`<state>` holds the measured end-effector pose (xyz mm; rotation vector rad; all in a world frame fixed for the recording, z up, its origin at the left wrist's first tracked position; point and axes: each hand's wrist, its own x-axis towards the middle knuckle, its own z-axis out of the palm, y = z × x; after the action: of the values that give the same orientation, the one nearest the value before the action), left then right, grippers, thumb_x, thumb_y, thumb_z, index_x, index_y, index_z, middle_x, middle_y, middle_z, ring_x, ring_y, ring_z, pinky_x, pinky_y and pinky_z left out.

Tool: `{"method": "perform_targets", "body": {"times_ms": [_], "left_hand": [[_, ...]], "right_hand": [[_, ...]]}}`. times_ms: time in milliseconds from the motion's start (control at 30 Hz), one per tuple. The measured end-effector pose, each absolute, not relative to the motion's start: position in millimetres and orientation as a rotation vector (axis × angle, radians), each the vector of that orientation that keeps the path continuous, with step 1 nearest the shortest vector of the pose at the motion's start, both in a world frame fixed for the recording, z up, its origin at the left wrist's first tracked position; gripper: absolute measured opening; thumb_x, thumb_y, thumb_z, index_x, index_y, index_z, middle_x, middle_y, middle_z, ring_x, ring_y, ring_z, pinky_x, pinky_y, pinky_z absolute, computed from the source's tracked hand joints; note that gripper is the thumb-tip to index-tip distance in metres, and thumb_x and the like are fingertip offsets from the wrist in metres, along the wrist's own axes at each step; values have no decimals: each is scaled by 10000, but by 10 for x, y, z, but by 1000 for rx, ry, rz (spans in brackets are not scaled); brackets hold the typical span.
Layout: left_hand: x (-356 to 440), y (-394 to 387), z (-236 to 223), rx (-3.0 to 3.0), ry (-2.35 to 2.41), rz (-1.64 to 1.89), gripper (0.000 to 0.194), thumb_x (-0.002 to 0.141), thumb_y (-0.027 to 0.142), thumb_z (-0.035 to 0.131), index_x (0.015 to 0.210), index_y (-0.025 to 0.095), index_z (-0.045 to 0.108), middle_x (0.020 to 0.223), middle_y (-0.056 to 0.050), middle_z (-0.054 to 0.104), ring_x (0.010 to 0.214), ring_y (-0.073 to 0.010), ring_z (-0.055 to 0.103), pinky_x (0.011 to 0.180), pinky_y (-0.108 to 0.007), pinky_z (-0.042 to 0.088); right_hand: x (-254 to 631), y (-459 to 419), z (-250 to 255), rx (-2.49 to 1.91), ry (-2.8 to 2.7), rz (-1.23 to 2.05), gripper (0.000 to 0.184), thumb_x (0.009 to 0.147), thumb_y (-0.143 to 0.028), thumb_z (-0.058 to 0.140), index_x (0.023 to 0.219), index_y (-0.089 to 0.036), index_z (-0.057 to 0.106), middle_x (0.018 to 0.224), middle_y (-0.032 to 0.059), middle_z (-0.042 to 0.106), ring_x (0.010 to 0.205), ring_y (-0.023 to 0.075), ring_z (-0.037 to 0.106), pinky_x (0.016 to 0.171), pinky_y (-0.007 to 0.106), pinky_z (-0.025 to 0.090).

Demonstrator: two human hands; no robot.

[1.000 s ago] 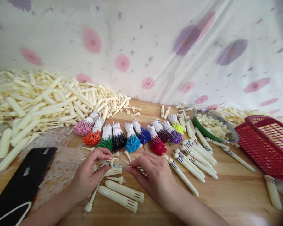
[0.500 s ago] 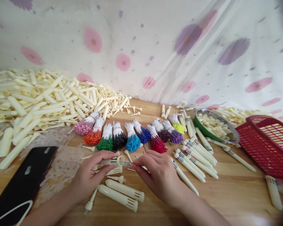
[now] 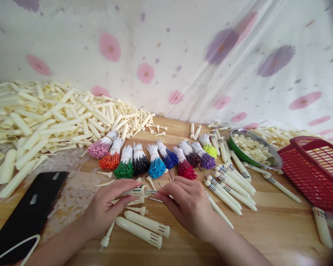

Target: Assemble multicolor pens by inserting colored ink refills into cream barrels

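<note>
My left hand (image 3: 107, 205) is closed round a cream pen barrel (image 3: 134, 191), its open end facing right. My right hand (image 3: 184, 205) pinches several thin refills (image 3: 153, 192) whose tips sit at the barrel's mouth. Just beyond my hands lies a row of refill bundles (image 3: 155, 160) in pink, orange, green, black, blue, red and purple. Two loose cream barrels (image 3: 144, 227) lie under my hands near the front edge.
A big heap of cream barrels (image 3: 41, 120) fills the left. A black phone (image 3: 27, 214) lies at front left. Finished multicolour pens (image 3: 230, 181) lie to the right, beside a green bowl (image 3: 252, 149) of small parts and a red basket (image 3: 318, 170).
Both hands shifted slightly up and right. The refills in my right hand moved closer into the barrel's open end.
</note>
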<state>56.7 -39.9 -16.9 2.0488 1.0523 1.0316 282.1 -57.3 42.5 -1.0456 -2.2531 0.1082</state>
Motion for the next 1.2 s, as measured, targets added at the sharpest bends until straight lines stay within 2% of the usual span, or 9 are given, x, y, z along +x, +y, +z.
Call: {"method": "perform_targets", "body": {"times_ms": [300,633,800,900,1033,1200], "left_hand": [[542,-398,-165,2108,991,993,361,832,160,575,1152,309,656,1075,-29,736,950,-210,694,837,-283,550],[594,-425,-194,1941,1150,1077,228,796,185,620,1002,270,670,946,-22,732,861,-197,689,781,-263,553],[609,-418,-228,1818,1224,1109,137,802,216,611,938,230,612,907,-31,683,866,-203,662,774,-285,547],[613,-415,-260,1781,1243,1120,138,803,221,610,939,224,594,930,-37,668,893,-204,653,790,-291,546],[608,-407,-292,1773,1246,1155,143,791,234,624,933,231,600,919,-29,667,886,-198,659,794,-289,550],[599,-413,-290,1780,1260,1135,133,791,259,626,922,240,610,906,-27,674,878,-205,661,790,-302,553]], "right_hand": [[2827,-581,460,-1029,-2270,84,188,904,-166,508,723,-163,560,580,8,603,517,114,491,484,236,358],[2970,-563,510,-1149,-2199,249,95,883,-225,564,806,-171,574,658,-1,618,592,109,557,544,212,388],[3012,-487,433,-1456,-2579,449,93,793,-196,667,759,-184,581,714,-2,654,631,140,606,546,226,397],[2916,-451,254,-1470,-2792,340,118,749,-204,709,747,-177,595,756,36,681,697,193,629,561,258,419],[2831,-417,82,-1579,-2791,150,193,723,-305,740,750,-161,613,758,87,689,726,242,633,552,290,431],[2949,-263,119,-1719,-2517,77,113,839,-269,623,780,-178,592,754,40,673,686,172,620,555,242,400]]}}
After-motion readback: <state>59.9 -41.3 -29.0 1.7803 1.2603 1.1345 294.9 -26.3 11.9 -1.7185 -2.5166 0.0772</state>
